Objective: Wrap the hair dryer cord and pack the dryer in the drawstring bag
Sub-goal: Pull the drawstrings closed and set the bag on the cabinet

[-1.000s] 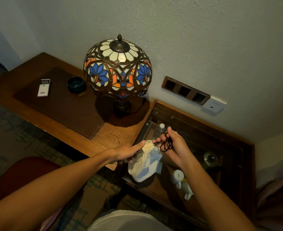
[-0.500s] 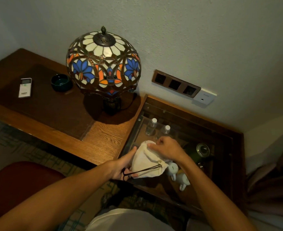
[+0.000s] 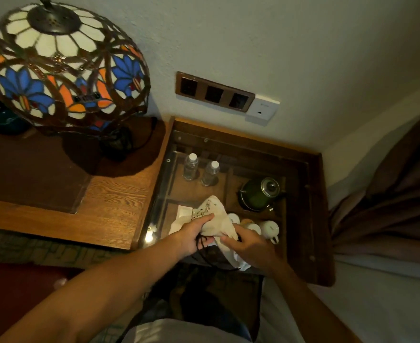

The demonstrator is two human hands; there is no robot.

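A cream drawstring bag (image 3: 215,219) with dark printed lettering lies on the glass top (image 3: 164,179) of a low wooden cabinet, bulging with something inside; the hair dryer itself is hidden. My left hand (image 3: 194,232) grips the bag's side, and the black drawstring (image 3: 204,253) loops under its fingers and trails toward me. My right hand (image 3: 247,246) grips the bag's near end, fingers curled over the cloth.
Under the glass stand two water bottles (image 3: 191,166), a green kettle (image 3: 259,193) and white cups (image 3: 269,229). A stained-glass lamp (image 3: 62,68) stands on the wooden desk (image 3: 110,206) at left. Wall sockets (image 3: 213,94) are behind. A curtain (image 3: 389,194) hangs at right.
The bag went from upright with its neck pulled tight to lying on the glass. My hands shifted along it, the camera moved closer, and the drawstring now hangs toward me.
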